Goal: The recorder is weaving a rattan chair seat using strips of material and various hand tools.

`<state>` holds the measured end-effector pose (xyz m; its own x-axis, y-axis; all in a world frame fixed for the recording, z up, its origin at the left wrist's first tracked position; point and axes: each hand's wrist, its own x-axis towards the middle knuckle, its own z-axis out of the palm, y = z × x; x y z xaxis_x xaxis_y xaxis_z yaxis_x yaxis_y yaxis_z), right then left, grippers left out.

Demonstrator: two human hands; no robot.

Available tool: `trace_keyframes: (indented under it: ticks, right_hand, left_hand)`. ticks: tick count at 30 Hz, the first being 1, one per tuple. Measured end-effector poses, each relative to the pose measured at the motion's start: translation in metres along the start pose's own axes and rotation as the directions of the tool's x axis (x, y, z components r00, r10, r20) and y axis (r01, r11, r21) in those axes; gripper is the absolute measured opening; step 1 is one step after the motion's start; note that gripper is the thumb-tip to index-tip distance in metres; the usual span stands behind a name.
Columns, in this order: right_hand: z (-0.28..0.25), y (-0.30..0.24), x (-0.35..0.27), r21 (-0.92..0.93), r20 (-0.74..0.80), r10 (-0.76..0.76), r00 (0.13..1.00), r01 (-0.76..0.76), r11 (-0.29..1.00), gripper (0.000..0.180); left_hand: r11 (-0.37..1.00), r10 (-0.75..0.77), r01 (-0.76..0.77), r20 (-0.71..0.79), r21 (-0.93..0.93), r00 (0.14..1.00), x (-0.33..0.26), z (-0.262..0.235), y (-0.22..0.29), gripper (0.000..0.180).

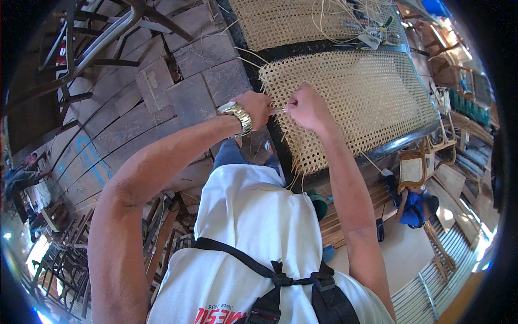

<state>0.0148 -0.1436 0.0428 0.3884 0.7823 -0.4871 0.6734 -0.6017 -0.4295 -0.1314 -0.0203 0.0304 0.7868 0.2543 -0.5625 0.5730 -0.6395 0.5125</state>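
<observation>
A panel of woven cane webbing (356, 97) lies over a dark frame (280, 143), with loose strand ends sticking out along its left and near edges. At the left edge my left hand (256, 109), wearing a gold watch (240, 116), is closed, its fingertips partly hidden. Close beside it, over the webbing, my right hand (308, 108) is closed in a pinch. A short pale bit, looking like a cane strand (279, 110), shows between the two hands. What the left fingers grip cannot be made out.
Beyond lies a second cane panel (280, 24), with loose strands and metal tools (372, 38) on it. Wooden chair frames (102, 48) stand far left on wooden boards (199, 81). To the right, a person in blue (413, 210) is beside a curved wooden frame (413, 170).
</observation>
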Motion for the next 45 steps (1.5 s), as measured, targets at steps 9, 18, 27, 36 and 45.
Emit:
trace_keyframes:
  ticks: [9,18,27,36,45]
  right_hand:
    - [0.013,-0.011,-0.019,0.009,-0.131,-0.04,0.991,0.042,0.999,0.016]
    - [0.001,0.006,-0.049,0.415,-0.232,-0.144,0.962,0.232,0.88,0.021]
    - [0.003,0.008,-0.019,0.221,-0.265,-0.171,0.949,0.232,0.947,0.017]
    - [-0.001,-0.005,0.018,0.079,-0.041,-0.354,0.934,0.357,0.931,0.017]
    - [-0.006,-0.044,0.03,-0.301,0.211,-0.263,0.941,0.319,0.899,0.037]
  left_hand:
    - [0.996,-0.059,0.045,0.194,0.079,0.979,0.018,-0.02,-0.01,0.052]
    - [0.945,-0.324,0.324,0.013,-0.039,0.946,-0.003,-0.056,-0.094,0.092]
    - [0.079,-0.431,0.167,0.118,-0.983,0.895,0.0,0.051,-0.052,0.042]
    - [0.943,-0.071,-0.183,-0.703,-0.279,0.707,-0.042,0.067,-0.003,0.016]
    - [0.949,0.284,-0.299,-0.698,0.105,0.657,-0.069,0.087,0.018,0.024]
